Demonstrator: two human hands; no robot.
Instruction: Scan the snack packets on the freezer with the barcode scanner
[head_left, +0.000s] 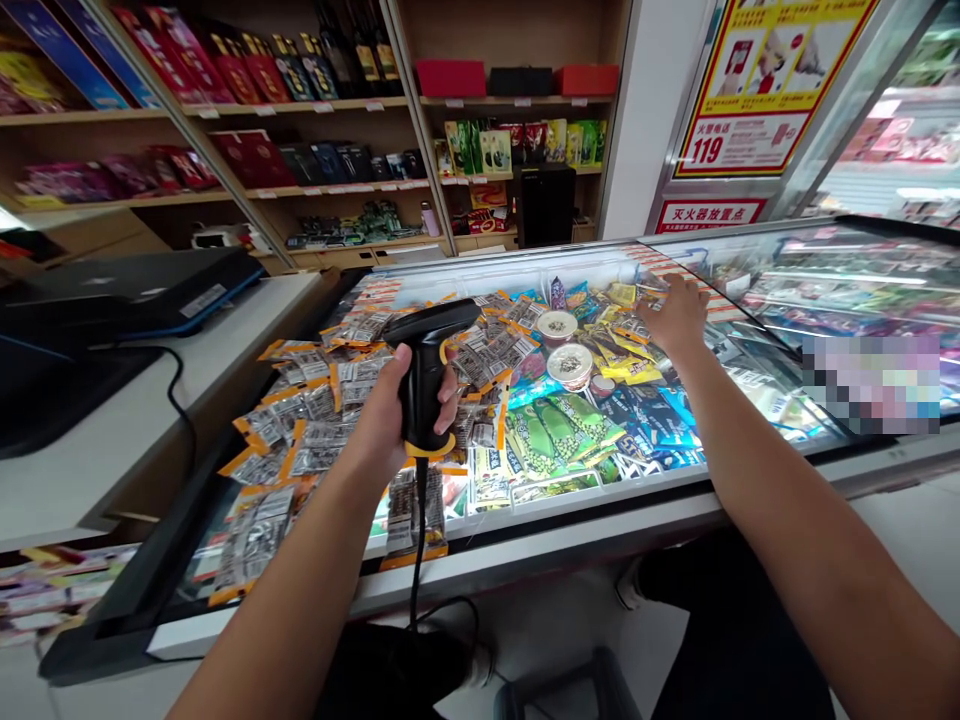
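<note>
Left hand: my left hand (pixel 390 415) is clenched around the handle of the black barcode scanner (pixel 427 370), held above the freezer.
Right hand: my right hand (pixel 679 315) is spread flat, gripping nothing, over the yellow packets (pixel 626 345).
Freezer: the chest freezer (pixel 525 545) holds orange-edged packets (pixel 300 420), green pea-pod bags (pixel 559 425) and two round tubs (pixel 562 345).
Left of it: a white counter (pixel 112 440).

A black laptop (pixel 127 290) lies closed on the white counter (pixel 247 340) at left. Wooden shelves (pixel 315 105) behind carry red boxes (pixel 450 77) and dark bottles (pixel 360 45). A yellow-and-red poster (pixel 765 80) hangs at upper right.
</note>
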